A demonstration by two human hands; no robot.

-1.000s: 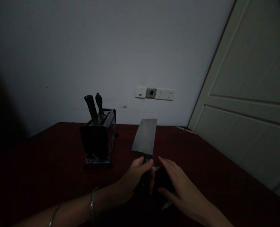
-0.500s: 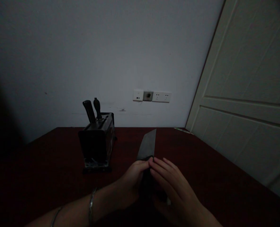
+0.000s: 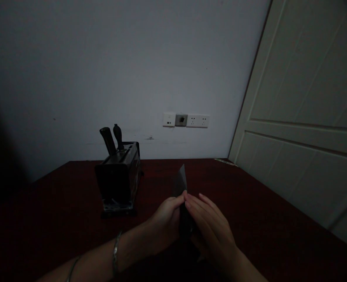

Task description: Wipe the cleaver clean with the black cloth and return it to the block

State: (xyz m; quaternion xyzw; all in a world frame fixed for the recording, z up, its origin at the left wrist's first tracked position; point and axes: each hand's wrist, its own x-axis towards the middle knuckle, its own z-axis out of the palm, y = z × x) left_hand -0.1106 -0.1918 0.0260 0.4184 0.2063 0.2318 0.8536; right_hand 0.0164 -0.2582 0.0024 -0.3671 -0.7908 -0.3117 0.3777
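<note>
In dim light I hold a kitchen knife (image 3: 181,182) by its dark handle, the blade pointing away from me, its broad face seen at a steep slant. My left hand (image 3: 165,220) is closed on the handle, with the thumb up near the base of the blade. From the other side my right hand (image 3: 213,224) presses its fingers against the same handle, fingertips meeting the left thumb. Deep shadow hides most of the handle and the lower fingers.
A black knife block (image 3: 114,184) with two dark handles (image 3: 108,140) poking out stands to the left on the dark red table (image 3: 258,211). Sockets (image 3: 197,120) sit on the wall behind. A panelled door (image 3: 302,156) rises at the right.
The knife has turned about its length, so its blade now shows narrower than before, and its tip has dropped slightly to the left. Both hands stay on the handle.
</note>
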